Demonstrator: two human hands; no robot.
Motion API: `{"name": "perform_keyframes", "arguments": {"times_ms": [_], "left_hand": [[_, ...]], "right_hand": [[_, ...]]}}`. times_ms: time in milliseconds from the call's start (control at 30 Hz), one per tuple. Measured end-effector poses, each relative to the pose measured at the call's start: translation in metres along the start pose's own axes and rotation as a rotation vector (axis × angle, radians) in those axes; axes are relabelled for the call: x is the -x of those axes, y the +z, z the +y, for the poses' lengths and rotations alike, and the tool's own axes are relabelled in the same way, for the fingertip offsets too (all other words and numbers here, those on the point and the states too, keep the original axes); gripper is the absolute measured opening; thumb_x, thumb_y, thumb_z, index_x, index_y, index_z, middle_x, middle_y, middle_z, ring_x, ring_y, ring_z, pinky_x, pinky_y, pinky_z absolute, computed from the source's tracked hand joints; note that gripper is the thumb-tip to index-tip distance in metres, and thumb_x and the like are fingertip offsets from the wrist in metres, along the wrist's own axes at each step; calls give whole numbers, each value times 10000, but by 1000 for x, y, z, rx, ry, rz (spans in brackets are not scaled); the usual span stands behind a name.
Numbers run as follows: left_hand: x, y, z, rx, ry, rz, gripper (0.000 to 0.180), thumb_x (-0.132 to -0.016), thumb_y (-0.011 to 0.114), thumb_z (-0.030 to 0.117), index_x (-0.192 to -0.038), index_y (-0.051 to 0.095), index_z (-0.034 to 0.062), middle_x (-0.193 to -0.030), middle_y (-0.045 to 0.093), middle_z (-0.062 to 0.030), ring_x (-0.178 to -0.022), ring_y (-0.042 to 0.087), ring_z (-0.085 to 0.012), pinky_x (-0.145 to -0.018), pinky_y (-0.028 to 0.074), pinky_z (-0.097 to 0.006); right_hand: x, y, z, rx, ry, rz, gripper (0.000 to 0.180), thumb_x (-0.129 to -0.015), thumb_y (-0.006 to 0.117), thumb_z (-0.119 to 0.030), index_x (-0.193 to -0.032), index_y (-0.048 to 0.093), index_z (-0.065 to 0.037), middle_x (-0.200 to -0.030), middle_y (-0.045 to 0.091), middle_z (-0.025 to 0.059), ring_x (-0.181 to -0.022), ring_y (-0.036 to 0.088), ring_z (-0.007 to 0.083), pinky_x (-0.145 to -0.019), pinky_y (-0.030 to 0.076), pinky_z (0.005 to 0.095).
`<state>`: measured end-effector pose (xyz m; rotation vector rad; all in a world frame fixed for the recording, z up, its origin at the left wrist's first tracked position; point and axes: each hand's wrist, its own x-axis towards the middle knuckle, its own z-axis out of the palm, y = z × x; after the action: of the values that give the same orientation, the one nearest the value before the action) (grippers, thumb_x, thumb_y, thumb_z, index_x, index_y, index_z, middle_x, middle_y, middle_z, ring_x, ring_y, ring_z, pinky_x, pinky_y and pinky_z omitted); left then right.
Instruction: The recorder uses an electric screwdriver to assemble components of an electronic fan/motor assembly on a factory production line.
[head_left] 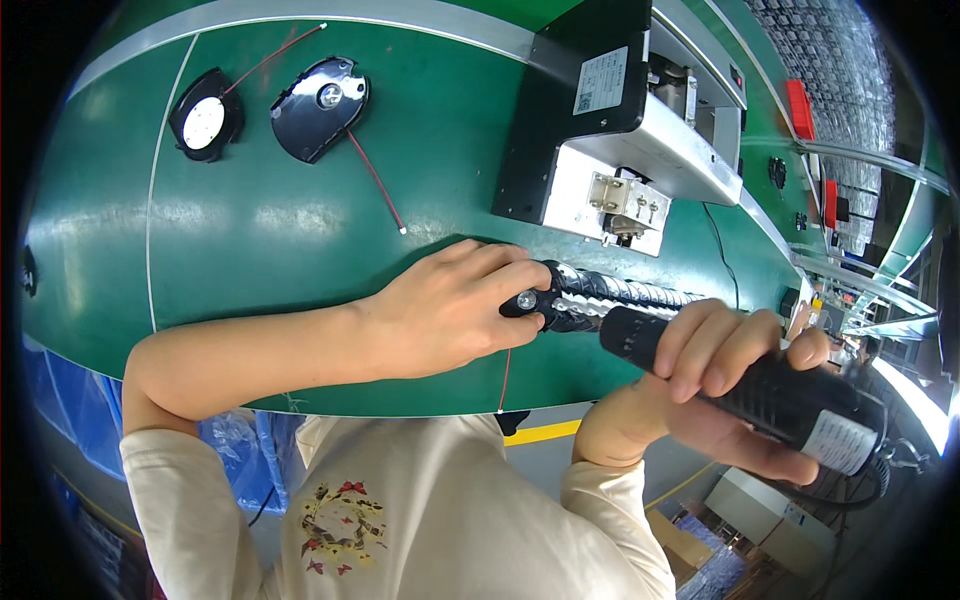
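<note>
My left hand (pixel 450 308) is closed on a small black plastic part (pixel 524 302) at the table's front, with the fingers curled over it and a round silvery piece showing. A red wire (pixel 506 378) runs from beneath this hand toward the table edge. In my right hand (pixel 722 365) is a black electric screwdriver (pixel 780 400), tilted, with its nose pointing left toward the part. Black and silver twisted bands (pixel 625 290) stretch right from the part, partly behind the tool. Whether the tool's tip touches the part cannot be made out.
A black and silver bench machine (pixel 590 130) stands at the back right. Two black housings, one with a white disc (pixel 204 124) and one shiny (pixel 322 105), lie back left with red wires. Red bins (pixel 800 108) sit far right. The green table's (pixel 300 250) front edge is near my body.
</note>
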<state>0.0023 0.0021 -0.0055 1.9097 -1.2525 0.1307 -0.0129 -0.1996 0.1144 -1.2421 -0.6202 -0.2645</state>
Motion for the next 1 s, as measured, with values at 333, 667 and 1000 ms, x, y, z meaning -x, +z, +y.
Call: {"name": "perform_keyframes", "arguments": {"times_ms": [333,667,1000], "left_hand": [[-1,-1,0,4,0,17,223,-781,665,180,-983,734,114,-1160,560,-103,-1146,566,-301,-901,499,-399],[2,-4,3,76,-56,-57,292,-717,735,180,-1000,729,110,-1221,515,-107,-1186,523,-297,-930,476,-404],[-4,-12,7,125,-113,-74,333,-657,790,182,-977,734,108,-1267,472,-147,-1139,537,-317,-918,485,-409]], "right_hand": [[23,12,9,-31,35,111,780,-824,619,-703,-1222,423,-61,-749,564,144,-548,572,253,-490,485,371],[30,20,2,242,124,-31,476,-846,714,-47,-1174,397,-181,-756,587,58,-514,589,206,-505,536,393],[24,25,10,340,6,-109,352,-873,601,3,-1130,375,-81,-638,485,46,-442,496,149,-424,474,322]]}}
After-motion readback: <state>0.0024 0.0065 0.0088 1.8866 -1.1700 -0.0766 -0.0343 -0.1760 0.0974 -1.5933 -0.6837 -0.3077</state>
